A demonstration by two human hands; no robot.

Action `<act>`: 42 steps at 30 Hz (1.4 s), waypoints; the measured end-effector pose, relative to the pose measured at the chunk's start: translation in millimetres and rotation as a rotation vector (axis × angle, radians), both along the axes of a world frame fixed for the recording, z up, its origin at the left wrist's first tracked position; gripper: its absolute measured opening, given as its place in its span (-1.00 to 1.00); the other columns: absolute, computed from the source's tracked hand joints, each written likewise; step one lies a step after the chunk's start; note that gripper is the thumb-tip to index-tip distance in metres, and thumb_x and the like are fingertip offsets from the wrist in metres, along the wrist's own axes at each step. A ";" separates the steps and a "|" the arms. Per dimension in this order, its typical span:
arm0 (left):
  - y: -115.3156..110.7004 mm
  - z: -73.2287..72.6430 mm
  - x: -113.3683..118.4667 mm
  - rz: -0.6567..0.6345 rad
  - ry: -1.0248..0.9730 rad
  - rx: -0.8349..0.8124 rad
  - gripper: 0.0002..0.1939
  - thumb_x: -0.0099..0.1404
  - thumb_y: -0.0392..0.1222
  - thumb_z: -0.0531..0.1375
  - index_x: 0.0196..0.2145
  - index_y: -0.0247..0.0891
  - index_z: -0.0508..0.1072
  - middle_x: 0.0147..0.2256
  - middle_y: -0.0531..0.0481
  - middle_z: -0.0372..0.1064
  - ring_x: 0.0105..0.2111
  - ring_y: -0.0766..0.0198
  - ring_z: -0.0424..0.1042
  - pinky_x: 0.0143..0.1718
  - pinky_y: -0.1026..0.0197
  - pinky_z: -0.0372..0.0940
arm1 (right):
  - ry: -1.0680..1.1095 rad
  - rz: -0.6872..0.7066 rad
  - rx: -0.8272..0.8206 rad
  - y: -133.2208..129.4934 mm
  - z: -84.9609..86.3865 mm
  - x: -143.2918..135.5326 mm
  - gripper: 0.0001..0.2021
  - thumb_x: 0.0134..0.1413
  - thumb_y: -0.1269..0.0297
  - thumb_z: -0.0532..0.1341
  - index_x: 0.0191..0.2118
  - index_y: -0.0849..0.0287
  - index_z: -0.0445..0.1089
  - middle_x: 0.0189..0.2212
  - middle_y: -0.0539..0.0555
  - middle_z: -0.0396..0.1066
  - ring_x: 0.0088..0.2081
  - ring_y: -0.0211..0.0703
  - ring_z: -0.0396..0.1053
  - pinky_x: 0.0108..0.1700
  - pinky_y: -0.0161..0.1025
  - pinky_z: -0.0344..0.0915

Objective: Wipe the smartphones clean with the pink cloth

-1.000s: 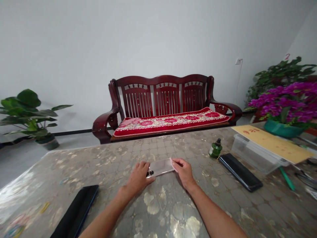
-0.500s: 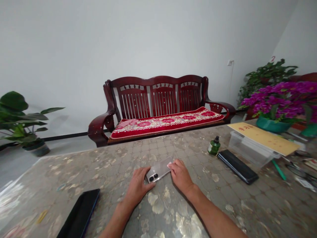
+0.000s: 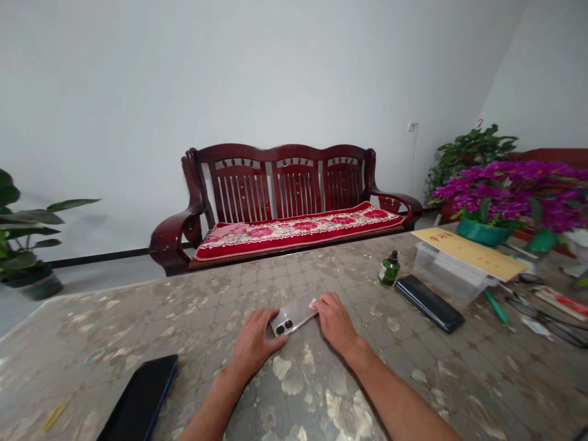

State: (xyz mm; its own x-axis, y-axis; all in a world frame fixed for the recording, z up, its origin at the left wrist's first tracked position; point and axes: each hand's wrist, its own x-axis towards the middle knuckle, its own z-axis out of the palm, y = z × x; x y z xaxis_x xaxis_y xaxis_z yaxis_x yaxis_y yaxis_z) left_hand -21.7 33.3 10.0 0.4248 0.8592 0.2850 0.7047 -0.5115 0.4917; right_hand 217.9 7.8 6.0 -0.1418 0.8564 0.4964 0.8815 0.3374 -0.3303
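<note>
Both hands grip one silver phone [image 3: 294, 312] lying back-up mid-bench [image 3: 193, 306]: left hand [image 3: 255, 340] clamps camera end, right hand [image 3: 335, 318] pinches other end w/ small pink bit [image 3: 313, 304] at its fingertips.
</note>
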 end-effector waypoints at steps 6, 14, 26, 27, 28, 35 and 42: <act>0.3 1.9 2.0 -0.008 0.008 0.032 -0.64 0.11 -0.19 0.29 -0.10 -0.19 0.46 -0.14 -0.08 0.48 -0.08 0.00 0.39 -0.02 0.04 0.27 | -0.015 0.191 0.000 -10.9 0.8 -17.4 -0.77 0.30 0.49 0.11 -0.17 0.11 0.50 -0.28 0.05 0.37 -0.15 -0.13 0.28 -0.07 -0.26 0.24; -6.9 8.0 5.3 0.011 0.058 0.054 -0.63 0.07 -0.16 0.29 -0.12 -0.17 0.43 -0.19 -0.06 0.48 -0.12 0.01 0.41 -0.07 0.07 0.29 | -0.019 0.089 0.003 -7.7 0.9 -6.2 -0.75 0.27 0.51 0.10 -0.20 0.12 0.52 -0.29 0.09 0.38 -0.15 -0.09 0.28 -0.08 -0.23 0.26; -25.5 8.7 9.4 0.043 0.071 0.030 -0.56 0.03 -0.18 0.29 -0.08 -0.12 0.39 -0.17 -0.02 0.45 -0.09 0.05 0.40 -0.04 0.11 0.27 | -0.031 0.092 -0.013 -17.3 5.1 -2.0 -0.75 0.26 0.53 0.10 -0.25 0.14 0.51 -0.30 0.08 0.39 -0.16 -0.11 0.29 -0.11 -0.26 0.24; -26.5 8.5 9.8 0.042 0.069 0.036 -0.56 0.03 -0.18 0.29 -0.08 -0.12 0.39 -0.17 -0.02 0.44 -0.09 0.05 0.40 -0.04 0.11 0.27 | -0.028 0.129 -0.015 -19.0 6.1 -3.6 -0.75 0.26 0.53 0.10 -0.25 0.13 0.51 -0.30 0.07 0.38 -0.17 -0.12 0.29 -0.11 -0.27 0.24; -27.6 8.2 10.1 0.038 0.067 0.043 -0.57 0.03 -0.18 0.29 -0.09 -0.13 0.40 -0.18 -0.02 0.44 -0.10 0.04 0.40 -0.05 0.11 0.27 | -0.027 0.183 -0.017 -21.0 7.2 -5.6 -0.75 0.26 0.53 0.10 -0.24 0.12 0.51 -0.31 0.06 0.38 -0.17 -0.14 0.30 -0.11 -0.28 0.23; -35.2 9.6 14.3 -0.017 0.055 0.053 -0.59 0.05 -0.17 0.27 -0.10 -0.13 0.39 -0.19 -0.02 0.45 -0.13 0.05 0.40 -0.09 0.12 0.27 | -0.007 0.205 -0.012 -17.4 4.6 3.8 -0.72 0.28 0.51 0.08 -0.27 0.11 0.53 -0.33 0.06 0.39 -0.19 -0.12 0.31 -0.13 -0.25 0.26; -34.9 7.3 17.2 -0.031 0.043 0.027 -0.53 0.04 -0.16 0.31 -0.06 -0.12 0.37 -0.17 0.00 0.43 -0.10 0.07 0.39 -0.08 0.15 0.26 | 0.052 0.205 -0.028 -15.0 3.3 1.0 -0.72 0.28 0.49 0.09 -0.25 0.10 0.55 -0.33 0.05 0.39 -0.19 -0.14 0.33 -0.12 -0.27 0.27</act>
State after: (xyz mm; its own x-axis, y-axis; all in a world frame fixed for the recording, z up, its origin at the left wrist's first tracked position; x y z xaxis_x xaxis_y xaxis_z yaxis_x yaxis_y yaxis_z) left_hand -4.5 -1.6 17.2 0.4631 0.8379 0.2887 0.7088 -0.5458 0.4470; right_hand 218.9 -7.2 9.2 -0.2891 0.8260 0.4838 0.7768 0.4978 -0.3857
